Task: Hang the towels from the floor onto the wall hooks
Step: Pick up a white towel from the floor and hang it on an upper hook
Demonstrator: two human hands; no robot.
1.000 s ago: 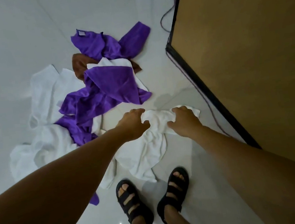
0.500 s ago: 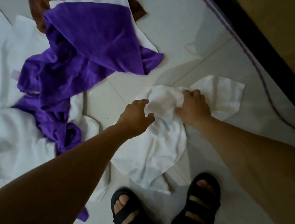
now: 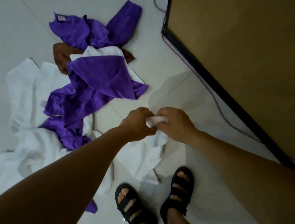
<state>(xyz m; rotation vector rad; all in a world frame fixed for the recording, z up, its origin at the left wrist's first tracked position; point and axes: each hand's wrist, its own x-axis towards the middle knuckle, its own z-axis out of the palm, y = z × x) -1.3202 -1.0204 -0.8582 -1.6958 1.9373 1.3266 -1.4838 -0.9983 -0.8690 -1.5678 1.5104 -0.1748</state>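
Observation:
A white towel [image 3: 143, 159] hangs bunched between my two hands, its lower part trailing to the floor in front of my feet. My left hand [image 3: 137, 126] grips its gathered top edge from the left, and my right hand [image 3: 176, 125] grips the same edge from the right, the two hands almost touching. Behind them a heap lies on the tiles: several purple towels [image 3: 102, 80], white towels [image 3: 28, 100] and one brown towel [image 3: 61, 55]. No wall hooks are in view.
A tan panel with a black frame [image 3: 248, 62] stands at the right, and a thin purple cord [image 3: 213, 96] runs along its base. My sandalled feet [image 3: 153, 200] stand on the glossy white floor tiles [image 3: 2, 27] just below the towel.
Both hands have closed on the white towel's top edge and drawn together, lifting it off the floor. The view has pulled back up from the floor.

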